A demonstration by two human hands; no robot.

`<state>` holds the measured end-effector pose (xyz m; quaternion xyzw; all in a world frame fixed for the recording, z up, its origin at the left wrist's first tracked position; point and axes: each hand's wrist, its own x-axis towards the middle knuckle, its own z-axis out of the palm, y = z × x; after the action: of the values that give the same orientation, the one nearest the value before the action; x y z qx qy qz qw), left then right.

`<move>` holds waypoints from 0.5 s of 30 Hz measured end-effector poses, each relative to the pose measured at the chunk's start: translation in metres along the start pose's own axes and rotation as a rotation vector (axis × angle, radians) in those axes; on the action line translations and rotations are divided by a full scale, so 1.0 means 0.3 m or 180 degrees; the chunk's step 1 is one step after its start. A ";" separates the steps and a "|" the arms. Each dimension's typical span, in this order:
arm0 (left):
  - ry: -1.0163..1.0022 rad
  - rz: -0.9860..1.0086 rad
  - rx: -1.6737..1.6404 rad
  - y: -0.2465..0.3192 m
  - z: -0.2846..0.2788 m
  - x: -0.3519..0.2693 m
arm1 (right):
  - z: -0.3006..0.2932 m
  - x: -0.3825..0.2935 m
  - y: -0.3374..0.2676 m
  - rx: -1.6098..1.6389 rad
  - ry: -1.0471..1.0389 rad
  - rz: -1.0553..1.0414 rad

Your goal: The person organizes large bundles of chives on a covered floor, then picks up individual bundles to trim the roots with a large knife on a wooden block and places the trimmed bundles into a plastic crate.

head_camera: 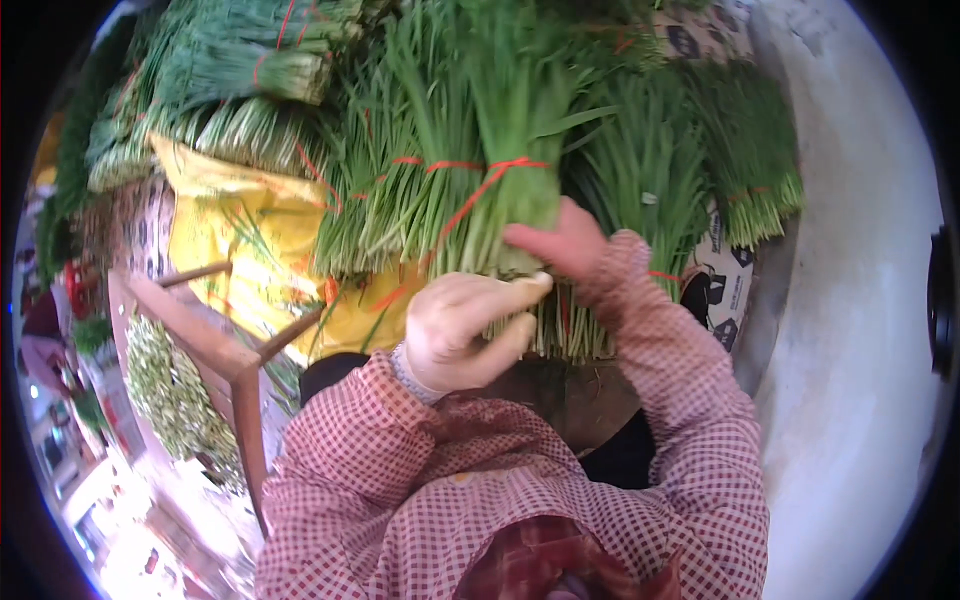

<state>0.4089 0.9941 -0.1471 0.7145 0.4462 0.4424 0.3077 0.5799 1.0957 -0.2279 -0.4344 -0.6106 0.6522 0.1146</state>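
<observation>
A bunch of long green garlic chives (517,142) with a red tie (517,163) round its stalks lies before me. My right hand (562,240) lies against the lower stalks from the right, thumb across them. My left hand (472,330), pale and perhaps gloved, is just below the cut ends, fingers curled with thumb and forefinger almost together; whether it holds something small is too blurred to tell. More tied chives (439,187) lie directly to the left, and another bunch (645,165) lies to the right of my right hand.
Stacked tied greens (247,67) lie at the upper left above a yellow plastic sack (240,232). A brown frame (244,367) stands at left beside a heap of pale trimmings (176,397). A pale wall (847,262) runs along the right. A person (45,337) is at the far left.
</observation>
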 end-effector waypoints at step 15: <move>-0.0605 -0.1551 0.1559 -0.317 0.025 0.224 | -0.282 0.068 -0.078 -0.1103 -0.2376 0.0647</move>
<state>0.3950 1.0940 -0.2057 0.6776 0.6656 0.1675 0.2639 0.6185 1.1739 -0.2052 -0.2392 -0.6649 0.6604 -0.2541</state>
